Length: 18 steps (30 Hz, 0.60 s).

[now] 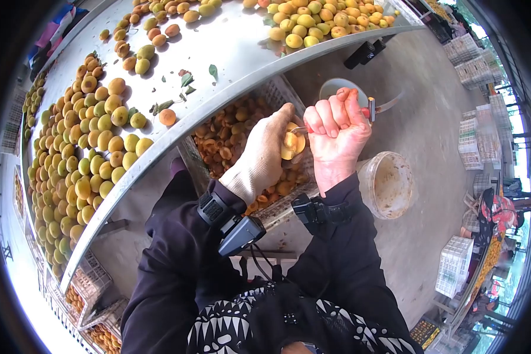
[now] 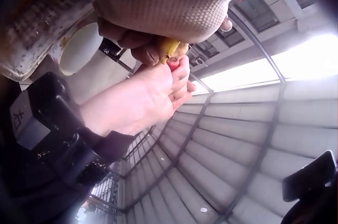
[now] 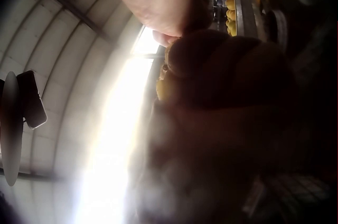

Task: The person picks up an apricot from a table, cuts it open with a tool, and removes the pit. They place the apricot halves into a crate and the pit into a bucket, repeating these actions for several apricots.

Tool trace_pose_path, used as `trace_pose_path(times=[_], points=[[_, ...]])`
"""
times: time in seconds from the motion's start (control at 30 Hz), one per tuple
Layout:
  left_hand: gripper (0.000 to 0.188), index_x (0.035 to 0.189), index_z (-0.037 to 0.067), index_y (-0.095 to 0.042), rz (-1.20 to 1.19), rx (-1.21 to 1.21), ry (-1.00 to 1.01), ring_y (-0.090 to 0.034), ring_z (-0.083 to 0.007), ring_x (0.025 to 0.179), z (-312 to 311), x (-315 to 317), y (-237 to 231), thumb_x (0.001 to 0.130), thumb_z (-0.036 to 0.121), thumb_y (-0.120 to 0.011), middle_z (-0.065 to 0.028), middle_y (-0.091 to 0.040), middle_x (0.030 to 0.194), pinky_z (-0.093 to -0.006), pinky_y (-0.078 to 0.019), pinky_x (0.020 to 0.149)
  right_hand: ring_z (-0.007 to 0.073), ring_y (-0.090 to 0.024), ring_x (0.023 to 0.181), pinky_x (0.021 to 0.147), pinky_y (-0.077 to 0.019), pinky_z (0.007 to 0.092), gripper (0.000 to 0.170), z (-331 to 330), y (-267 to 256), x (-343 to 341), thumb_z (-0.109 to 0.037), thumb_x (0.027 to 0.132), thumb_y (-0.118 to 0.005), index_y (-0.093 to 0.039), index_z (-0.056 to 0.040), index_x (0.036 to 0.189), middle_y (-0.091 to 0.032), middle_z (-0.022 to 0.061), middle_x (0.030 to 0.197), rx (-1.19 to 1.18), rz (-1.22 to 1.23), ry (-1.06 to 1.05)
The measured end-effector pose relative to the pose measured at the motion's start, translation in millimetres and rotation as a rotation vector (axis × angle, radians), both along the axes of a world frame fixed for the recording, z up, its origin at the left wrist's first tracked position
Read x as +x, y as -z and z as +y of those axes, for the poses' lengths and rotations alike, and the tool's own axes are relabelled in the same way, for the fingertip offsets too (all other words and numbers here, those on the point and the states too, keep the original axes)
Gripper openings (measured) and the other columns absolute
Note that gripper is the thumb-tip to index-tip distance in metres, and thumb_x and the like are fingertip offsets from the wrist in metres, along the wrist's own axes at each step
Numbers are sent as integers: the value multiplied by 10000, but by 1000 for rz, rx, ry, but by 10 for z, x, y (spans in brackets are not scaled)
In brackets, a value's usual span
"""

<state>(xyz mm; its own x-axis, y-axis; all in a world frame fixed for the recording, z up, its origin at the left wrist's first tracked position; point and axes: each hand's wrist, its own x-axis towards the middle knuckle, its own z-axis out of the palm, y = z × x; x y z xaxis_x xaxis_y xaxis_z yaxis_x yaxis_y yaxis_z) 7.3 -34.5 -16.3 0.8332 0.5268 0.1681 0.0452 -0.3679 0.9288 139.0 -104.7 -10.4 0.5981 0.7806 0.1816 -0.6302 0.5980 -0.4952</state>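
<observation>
My left hand (image 1: 259, 150), in a pale knitted glove, holds a cut yellow apricot (image 1: 293, 146) between thumb and fingers. Beside it, my bare right hand (image 1: 339, 133) is curled in a fist round a red-handled tool (image 1: 365, 112). The tool's thin metal part shows between the fist and the fruit, right at the apricot's upper edge; most of the handle is hidden by the fingers. In the left wrist view, the yellow fruit (image 2: 170, 49) shows below the glove, close to a red bit of handle (image 2: 172, 65). The right wrist view is dark, with a sliver of fruit (image 3: 162, 89).
Below the hands stands a crate (image 1: 286, 94) of apricot halves. A metal-edged table (image 1: 218, 97) bears many whole apricots (image 1: 94, 130) and a few leaves. At right are a white bucket (image 1: 389, 184) and a grey-rimmed pail (image 1: 336, 87). Stacked crates (image 1: 475, 65) stand farther off.
</observation>
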Motion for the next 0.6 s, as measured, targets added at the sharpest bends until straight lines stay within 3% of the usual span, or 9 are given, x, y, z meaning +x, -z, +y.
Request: trace_pose_path(times=[0.6], points=[[729, 1315, -48, -463, -5, 84, 22, -626, -314, 1018, 47, 2, 88, 657, 27, -768, -192, -622, 1104, -342, -485, 917, 63, -245, 429, 475, -248, 256, 261, 10, 18, 27, -339, 971, -589, -659, -109, 871, -257, -93, 510, 66, -2, -51]])
